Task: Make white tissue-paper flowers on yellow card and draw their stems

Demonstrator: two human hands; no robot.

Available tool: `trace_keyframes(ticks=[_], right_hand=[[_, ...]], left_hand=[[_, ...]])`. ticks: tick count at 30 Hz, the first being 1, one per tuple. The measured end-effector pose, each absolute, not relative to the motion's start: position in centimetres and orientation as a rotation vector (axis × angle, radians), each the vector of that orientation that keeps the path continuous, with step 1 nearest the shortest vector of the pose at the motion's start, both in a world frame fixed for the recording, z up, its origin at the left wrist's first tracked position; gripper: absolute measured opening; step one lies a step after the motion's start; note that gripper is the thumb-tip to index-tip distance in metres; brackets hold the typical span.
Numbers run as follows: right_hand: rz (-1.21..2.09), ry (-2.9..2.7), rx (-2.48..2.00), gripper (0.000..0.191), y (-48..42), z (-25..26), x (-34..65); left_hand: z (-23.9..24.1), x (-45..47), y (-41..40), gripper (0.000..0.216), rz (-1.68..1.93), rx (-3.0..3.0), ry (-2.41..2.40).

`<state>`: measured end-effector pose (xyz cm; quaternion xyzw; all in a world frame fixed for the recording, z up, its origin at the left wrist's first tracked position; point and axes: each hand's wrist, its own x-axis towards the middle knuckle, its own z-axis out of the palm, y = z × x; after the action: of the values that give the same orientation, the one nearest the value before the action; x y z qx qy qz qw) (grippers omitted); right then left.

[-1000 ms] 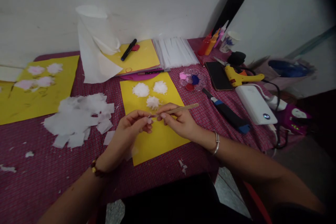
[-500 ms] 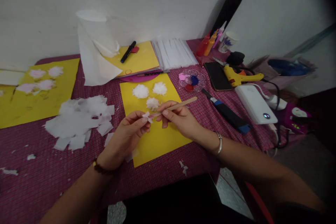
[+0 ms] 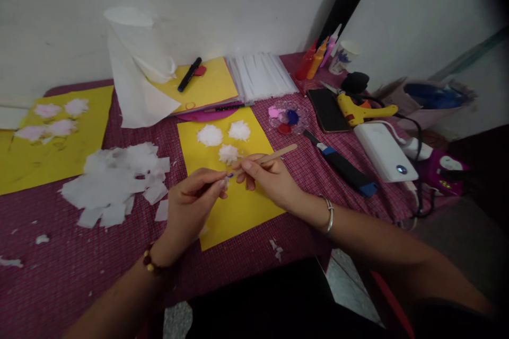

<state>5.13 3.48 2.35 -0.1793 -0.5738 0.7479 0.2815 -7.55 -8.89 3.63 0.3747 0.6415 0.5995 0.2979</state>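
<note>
Head view, nearest first: the left hand [image 3: 191, 204] pinches a small tissue piece [image 3: 225, 182] between thumb and fingertips, above the near half of a yellow sheet [image 3: 242, 212] that lies flat on the checked red surface [image 3: 59, 270]. The right hand [image 3: 268, 179] is closed around a wooden stick [image 3: 272, 157], gripping it like a pen. The stick's tip touches the tissue piece, and its free end points away to the right.

Just beyond the hands, three white tissue puffs [image 3: 209, 135] sit on the far half of the sheet. A loose pile of tissue squares [image 3: 115, 180] lies to the left, on the surface. To the right lie a black and blue cutter [image 3: 342, 168] and a white power bank [image 3: 384, 151]. Farther back are a paint palette [image 3: 289, 117], a yellow glue gun [image 3: 362, 112] and a black marker [image 3: 190, 74].
</note>
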Motion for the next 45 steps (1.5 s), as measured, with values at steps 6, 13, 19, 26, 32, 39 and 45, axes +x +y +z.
trace_keyframes(ticks=[6, 13, 19, 26, 32, 39, 45], right_hand=[[2.133, -1.42, -0.324, 0.018, 4.6, 3.5, 5.2], [2.449, -0.827, -0.551, 0.017, 6.8, 3.0, 5.0], [2.452, -1.023, -0.644, 0.008, 8.0, 1.5, 4.9], [2.177, -1.605, -0.596, 0.009, 6.9, 0.9, 4.9], [1.996, -1.837, -0.563, 0.009, 5.6, 0.8, 5.0], [1.417, -2.216, -0.44, 0.015, 4.9, 0.7, 5.0], [1.198, -2.309, -0.37, 0.02, 5.0, 0.3, 4.5]], left_hand=[[6.5, -8.9, -6.0, 0.005, 1.387, 0.666, 1.515], [9.6, -10.7, -2.4, 0.015, 1.033, 1.679, 1.66], [5.5, -15.8, -2.2, 0.023, 0.711, 1.862, 1.844], [1.3, -16.7, -1.4, 0.034, 0.61, 1.803, 1.827], [0.5, -16.0, -1.0, 0.011, 0.805, 1.829, 1.759], [0.6, -15.8, -0.2, 0.013, 0.771, 1.743, 1.862], [0.5, -16.0, 0.4, 0.013, 0.749, 1.656, 1.86]])
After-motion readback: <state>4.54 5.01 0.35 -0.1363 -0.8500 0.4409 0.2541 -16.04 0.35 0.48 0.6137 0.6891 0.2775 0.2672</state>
